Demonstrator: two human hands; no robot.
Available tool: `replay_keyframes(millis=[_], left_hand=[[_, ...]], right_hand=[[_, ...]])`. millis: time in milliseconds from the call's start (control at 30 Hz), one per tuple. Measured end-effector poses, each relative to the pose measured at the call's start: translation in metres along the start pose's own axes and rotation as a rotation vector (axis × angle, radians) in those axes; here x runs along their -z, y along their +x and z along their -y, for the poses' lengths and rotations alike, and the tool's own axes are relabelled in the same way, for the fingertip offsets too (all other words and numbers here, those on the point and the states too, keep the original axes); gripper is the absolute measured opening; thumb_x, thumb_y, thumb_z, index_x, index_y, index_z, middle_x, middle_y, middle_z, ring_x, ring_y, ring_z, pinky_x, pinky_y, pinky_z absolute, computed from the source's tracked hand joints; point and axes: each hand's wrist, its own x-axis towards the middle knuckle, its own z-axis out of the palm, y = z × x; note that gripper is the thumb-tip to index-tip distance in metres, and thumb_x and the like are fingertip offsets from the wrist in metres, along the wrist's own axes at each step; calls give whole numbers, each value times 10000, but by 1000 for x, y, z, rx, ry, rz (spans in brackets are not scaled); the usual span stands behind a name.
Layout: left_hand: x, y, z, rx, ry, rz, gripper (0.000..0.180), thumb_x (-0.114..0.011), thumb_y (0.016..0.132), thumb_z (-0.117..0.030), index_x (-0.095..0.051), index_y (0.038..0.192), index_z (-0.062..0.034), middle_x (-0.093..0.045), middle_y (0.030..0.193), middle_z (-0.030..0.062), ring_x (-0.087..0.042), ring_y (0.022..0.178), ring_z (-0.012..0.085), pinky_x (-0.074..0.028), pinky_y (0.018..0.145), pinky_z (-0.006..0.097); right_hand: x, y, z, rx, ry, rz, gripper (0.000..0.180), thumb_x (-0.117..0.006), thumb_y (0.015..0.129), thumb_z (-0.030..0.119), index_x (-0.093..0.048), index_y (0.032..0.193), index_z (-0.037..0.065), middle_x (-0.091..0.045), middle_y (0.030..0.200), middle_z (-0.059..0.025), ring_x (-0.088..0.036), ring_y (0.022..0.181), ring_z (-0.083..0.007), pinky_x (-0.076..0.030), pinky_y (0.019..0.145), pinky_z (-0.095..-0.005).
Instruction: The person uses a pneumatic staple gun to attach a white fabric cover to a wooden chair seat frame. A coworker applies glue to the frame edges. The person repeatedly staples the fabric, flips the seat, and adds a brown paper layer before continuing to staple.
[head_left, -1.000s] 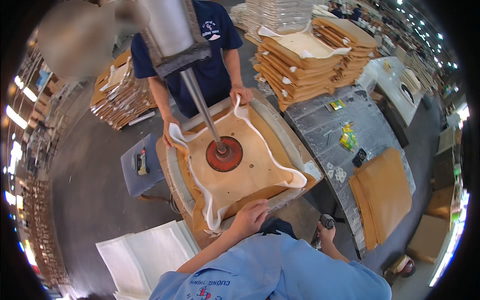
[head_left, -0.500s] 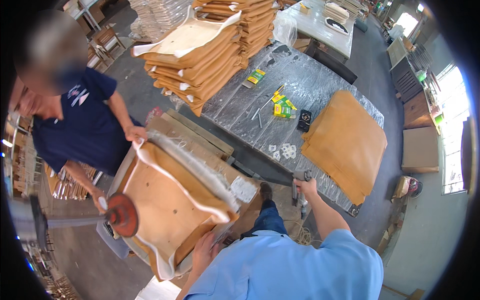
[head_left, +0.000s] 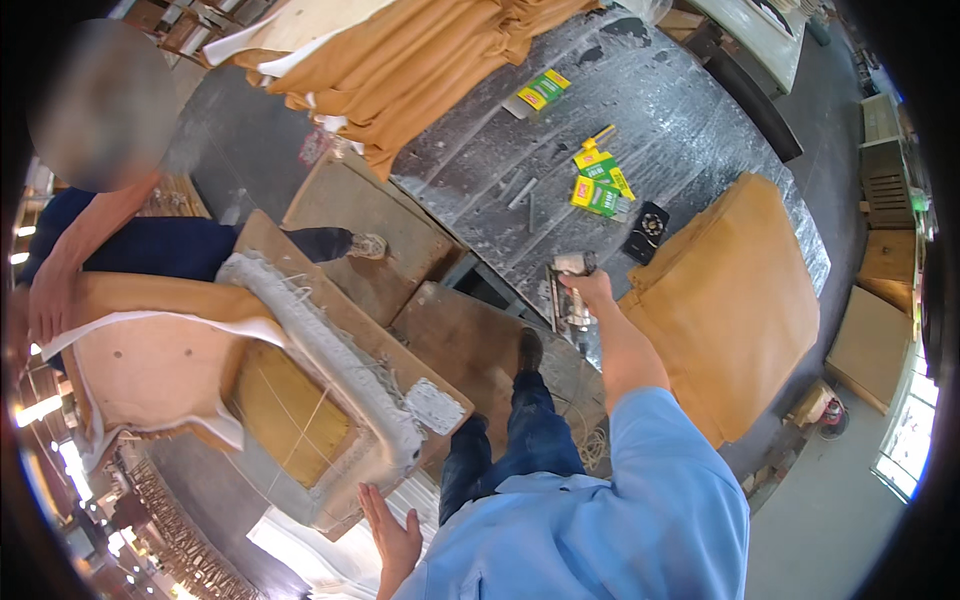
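Observation:
My right hand (head_left: 594, 288) is closed around the handle of a grey staple gun (head_left: 572, 310), held at the near edge of the dark table. My left hand (head_left: 392, 530) is open with its fingers spread, beside the near corner of a worn padded bench (head_left: 385, 425), and holds nothing. Left of the bench's middle, a cushion panel (head_left: 150, 365) with tan leather and a white lining folded over its edges tilts away from me. A co-worker's hand (head_left: 55, 300) is at its far left side, blurred. A mustard-coloured patch (head_left: 290, 410) shows on the bench top.
On the dark table (head_left: 470, 170) lie green and yellow boxes (head_left: 597, 195), a black patterned case (head_left: 648, 232) and a stack of tan leather sheets (head_left: 730, 310). Folded leather covers (head_left: 400, 70) are piled at its far left. A coiled hose (head_left: 595, 450) lies near my legs.
The cushion panel has shifted left, off much of the bench, uncovering its top. My left hand has come away from the panel's edge. The staple gun stays in my right hand.

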Motion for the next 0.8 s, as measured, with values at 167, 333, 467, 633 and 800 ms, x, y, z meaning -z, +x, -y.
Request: replay_keyframes(millis=[167,333,467,633,800], left_hand=[[-8,-2,-15,36,-42,-66,985,-736,853,-58,-178,1658,43,-155,1734,307,-144,1614,485,-175,1317,522],[-8,7,-23,39,-41,-77,977,-724,850,-37,-178,1656,44,-145,1736,306,-152,1613,483,-184,1314,517],[-11,9,-23,0,-23,-84,967,-711,858,-32,-168,1654,57,-139,1737,305,-136,1614,487,-177,1313,526],[-17,3,-23,42,-13,-90,955,-698,868,-41,-163,1652,69,-129,1736,311,-121,1615,492,-169,1314,533],[-16,12,-25,15,-26,-109,956,-697,869,-50,-164,1654,68,-125,1739,306,-117,1615,496,-159,1316,535]], right_hand=[[8,28,-12,-12,-16,-3,382,-958,730,169,-798,1025,-12,-775,952,-110,-738,827,-223,-564,723,-375],[22,35,-25,59,-383,-160,505,-935,686,350,-802,1034,8,-793,1073,-199,-752,1067,-361,-566,930,-426],[41,25,-24,56,-464,-143,499,-887,740,349,-802,1138,60,-793,1125,-167,-760,1052,-311,-576,928,-395],[106,1,-12,267,-474,-167,282,-803,806,264,-813,1043,111,-799,993,-163,-764,948,-352,-595,846,-426],[200,-9,5,441,-830,-322,235,-701,869,108,-752,1098,113,-751,1085,-177,-722,1037,-388,-582,910,-459]])
